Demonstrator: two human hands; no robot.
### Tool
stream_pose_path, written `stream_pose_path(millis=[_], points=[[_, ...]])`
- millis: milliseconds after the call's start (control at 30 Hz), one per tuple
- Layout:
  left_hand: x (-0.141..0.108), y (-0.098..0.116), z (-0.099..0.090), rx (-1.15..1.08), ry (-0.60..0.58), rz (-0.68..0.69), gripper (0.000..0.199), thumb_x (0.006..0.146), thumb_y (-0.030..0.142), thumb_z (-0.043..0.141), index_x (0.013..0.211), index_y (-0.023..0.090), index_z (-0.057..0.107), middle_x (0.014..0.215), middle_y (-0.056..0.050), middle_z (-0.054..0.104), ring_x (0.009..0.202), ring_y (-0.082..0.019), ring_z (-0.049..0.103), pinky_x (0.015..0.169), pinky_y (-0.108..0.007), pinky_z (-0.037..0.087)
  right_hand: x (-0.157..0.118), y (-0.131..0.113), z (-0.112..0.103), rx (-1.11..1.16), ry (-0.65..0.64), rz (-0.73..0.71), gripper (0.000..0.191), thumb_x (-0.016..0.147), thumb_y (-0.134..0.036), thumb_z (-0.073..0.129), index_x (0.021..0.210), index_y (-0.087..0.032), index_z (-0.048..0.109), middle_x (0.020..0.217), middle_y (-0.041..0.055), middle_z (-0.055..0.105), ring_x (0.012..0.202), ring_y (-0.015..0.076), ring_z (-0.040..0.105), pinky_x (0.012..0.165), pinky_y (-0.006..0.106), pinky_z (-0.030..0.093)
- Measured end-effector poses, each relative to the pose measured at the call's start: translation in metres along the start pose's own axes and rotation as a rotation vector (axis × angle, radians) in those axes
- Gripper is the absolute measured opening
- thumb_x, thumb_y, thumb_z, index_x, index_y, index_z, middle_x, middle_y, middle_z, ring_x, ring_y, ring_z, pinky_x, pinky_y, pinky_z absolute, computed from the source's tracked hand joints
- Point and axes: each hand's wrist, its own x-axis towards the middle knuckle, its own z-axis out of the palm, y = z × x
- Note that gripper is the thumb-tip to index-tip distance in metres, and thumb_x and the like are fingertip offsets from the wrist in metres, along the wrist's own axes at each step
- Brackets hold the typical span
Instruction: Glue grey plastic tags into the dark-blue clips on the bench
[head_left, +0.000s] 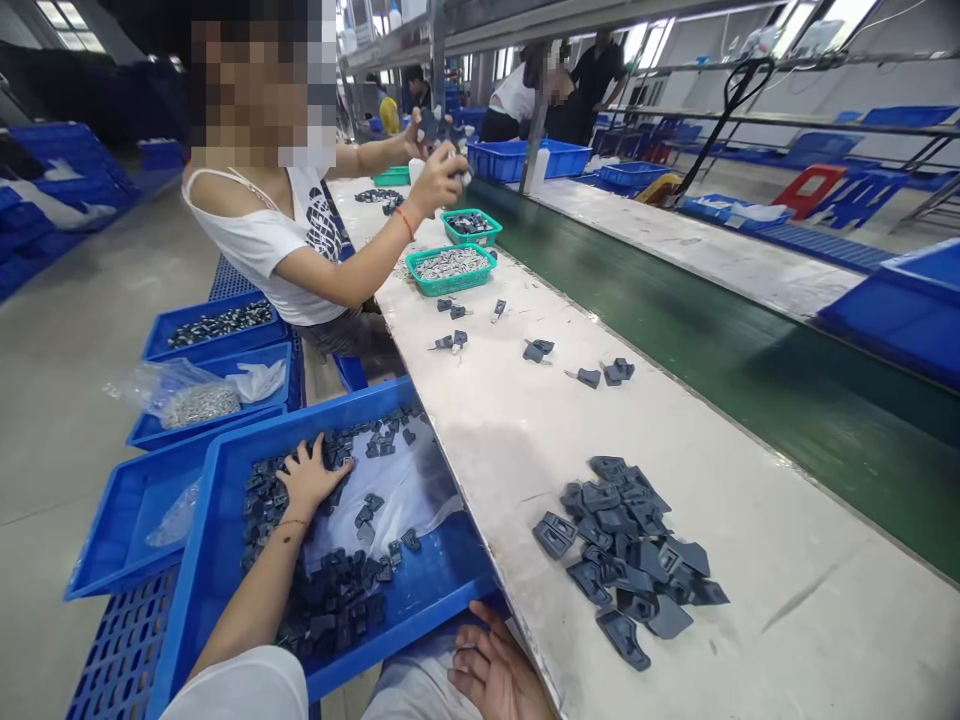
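Note:
My left hand [311, 478] reaches into a large blue tray [442, 560] with its fingers spread, over small dark grey plastic parts [337, 605]. White sheeting [341, 528] lies in the tray under some of the parts. Low by the table edge, my right hand [499, 668] rests near my lap, palm up, fingers loosely bent and apart, with nothing seen in it. On the white table [465, 420], a heap of larger dark grey plastic pieces [630, 550] sits to the right of both hands.
Small assembled pieces [538, 350] lie farther along the table. Beyond them stand green baskets [450, 285] of small parts. A co-worker [255, 230] sits at the left, handling pieces. A green conveyor belt [675, 330] runs along the right; more blue trays [135, 520] stand left.

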Motion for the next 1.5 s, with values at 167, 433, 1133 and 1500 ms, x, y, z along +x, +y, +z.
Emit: stream_pose_path(millis=[167,433,1133,1500], points=[[-0.012,0.006,0.004,0.069,-0.059,0.207,0.058,0.097,0.047,0.065,0.147,0.021,0.051,0.154,-0.014,0.047,0.134,-0.035,0.052,0.109,-0.059,0.047,-0.002,-0.001,0.0,0.017,-0.012,0.023,0.056,0.058,-0.051,0.098,0.105,-0.027,0.08,0.089,0.0055,0.074,0.078,0.0199,0.07,0.08,0.035,0.053],[-0.018,0.018,0.009,0.11,-0.096,0.237,0.054,0.099,0.044,0.065,0.146,0.02,0.051,0.149,-0.015,0.052,0.125,-0.032,0.059,0.101,-0.054,0.055,-0.003,-0.002,0.0,0.029,-0.025,0.015,0.059,0.062,-0.051,0.097,0.11,-0.025,0.076,0.091,0.0059,0.074,0.08,0.0198,0.069,0.082,0.036,0.051],[-0.036,0.061,0.022,0.059,-0.079,0.141,0.048,0.099,0.04,0.066,0.141,0.019,0.055,0.143,-0.014,0.057,0.122,-0.03,0.062,0.098,-0.051,0.057,-0.009,0.002,0.009,0.022,-0.042,-0.077,0.057,0.061,-0.054,0.096,0.106,-0.025,0.078,0.086,0.0042,0.073,0.076,0.0206,0.069,0.075,0.035,0.052],[-0.041,0.079,0.027,-0.057,-0.02,-0.007,0.048,0.1,0.043,0.064,0.141,0.019,0.055,0.141,-0.014,0.058,0.119,-0.029,0.063,0.097,-0.051,0.058,-0.011,0.003,0.015,0.025,-0.034,-0.121,0.049,0.067,-0.053,0.093,0.106,-0.028,0.079,0.086,0.0061,0.073,0.075,0.0235,0.068,0.074,0.04,0.053]])
